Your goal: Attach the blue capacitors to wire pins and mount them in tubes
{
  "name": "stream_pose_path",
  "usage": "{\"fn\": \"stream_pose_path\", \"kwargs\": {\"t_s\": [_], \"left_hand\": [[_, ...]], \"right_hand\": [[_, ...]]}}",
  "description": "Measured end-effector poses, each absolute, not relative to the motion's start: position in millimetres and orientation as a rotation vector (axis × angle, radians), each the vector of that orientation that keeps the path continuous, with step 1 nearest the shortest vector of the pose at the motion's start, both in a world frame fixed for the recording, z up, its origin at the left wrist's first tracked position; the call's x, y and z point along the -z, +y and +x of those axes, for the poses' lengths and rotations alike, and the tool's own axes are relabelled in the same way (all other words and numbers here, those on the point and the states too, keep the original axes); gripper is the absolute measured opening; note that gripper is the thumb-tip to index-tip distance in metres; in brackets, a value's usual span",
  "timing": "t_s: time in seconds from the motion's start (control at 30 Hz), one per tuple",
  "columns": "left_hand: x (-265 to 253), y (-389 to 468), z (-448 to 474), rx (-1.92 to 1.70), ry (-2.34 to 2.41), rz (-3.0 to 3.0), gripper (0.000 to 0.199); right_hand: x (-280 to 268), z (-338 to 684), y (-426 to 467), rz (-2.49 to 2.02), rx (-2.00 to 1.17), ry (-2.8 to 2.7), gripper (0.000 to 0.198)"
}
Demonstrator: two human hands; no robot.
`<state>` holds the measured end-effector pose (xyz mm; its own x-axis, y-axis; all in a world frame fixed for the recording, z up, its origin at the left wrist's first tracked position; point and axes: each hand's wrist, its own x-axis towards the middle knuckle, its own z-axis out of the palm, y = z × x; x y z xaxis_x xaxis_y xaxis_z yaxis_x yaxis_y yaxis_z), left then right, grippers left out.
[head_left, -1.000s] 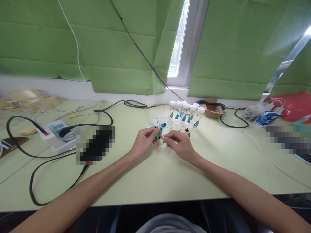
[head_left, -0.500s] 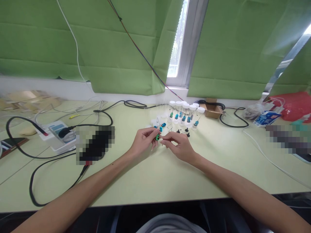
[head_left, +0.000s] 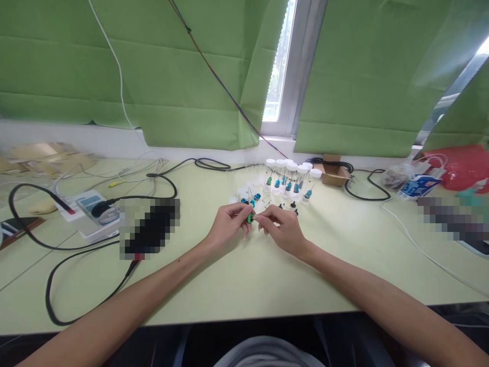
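I judge the green piece [head_left: 249, 218] light and stiff, perhaps slippery given its shine, unlikely to break; its sides seem the place to pinch; it looks small, glossy, partly dark, and sits between my hands; my left hand [head_left: 227, 223] grips it, thumb against fingers; my right hand's [head_left: 284, 228] fingertips meet its right side, gripping what I cannot tell.
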<state>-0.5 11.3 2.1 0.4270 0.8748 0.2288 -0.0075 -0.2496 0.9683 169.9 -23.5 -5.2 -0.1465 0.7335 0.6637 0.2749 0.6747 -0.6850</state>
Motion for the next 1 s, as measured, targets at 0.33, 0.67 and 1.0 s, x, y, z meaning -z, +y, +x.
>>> {"fn": "stream_pose_path", "kwargs": {"t_s": [0.33,0.67,1.0], "left_hand": [[-4.5,8.6,2.2,-0.96,0.674,1.419,0.026],[-5.3,10.4,-1.0,-0.872,0.597,1.357,0.022],[-7.7,13.8,-4.7,-0.842,0.619,1.227,0.024]], "right_hand": [[2.3,169.9,-22.1,-0.831,-0.64,-1.495,0.02],[3.0,172.3,-20.0,-0.762,-0.687,-1.486,0.017],[-0.9,171.3,-23.7,-0.676,-0.743,-1.567,0.008]]}}
